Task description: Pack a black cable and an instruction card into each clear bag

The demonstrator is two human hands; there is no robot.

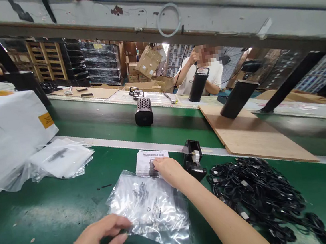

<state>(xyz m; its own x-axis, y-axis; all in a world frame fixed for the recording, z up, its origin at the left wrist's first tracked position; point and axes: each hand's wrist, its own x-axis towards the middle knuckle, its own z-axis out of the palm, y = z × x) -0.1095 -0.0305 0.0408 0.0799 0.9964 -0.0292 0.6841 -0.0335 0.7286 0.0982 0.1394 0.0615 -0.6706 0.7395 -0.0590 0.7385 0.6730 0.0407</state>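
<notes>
A stack of printed booklets (pixel 144 163), the top one headed "THUNDER TRAIL PRO", lies on the green bench. My right hand (pixel 170 170) reaches over its right side, fingertips resting on the top booklet; the thumb is hidden. Just below the stack lie clear plastic bags (pixel 150 204) with printed warnings. At their left edge is my left hand (pixel 106 237), its thumb apart from the fingers and the fingertips touching or very near the plastic. A black tape dispenser (pixel 192 158) stands right of the booklets.
Black cables (pixel 255 194) are heaped at the right. More clear bags (pixel 61 156) lie left beside a large white sack (pixel 7 139). Beyond are a perforated black device (pixel 143 111), a wooden board (pixel 253 137) and black cylinders (pixel 198 84). A metal beam (pixel 136 16) crosses above; a co-worker (pixel 216 70) is opposite.
</notes>
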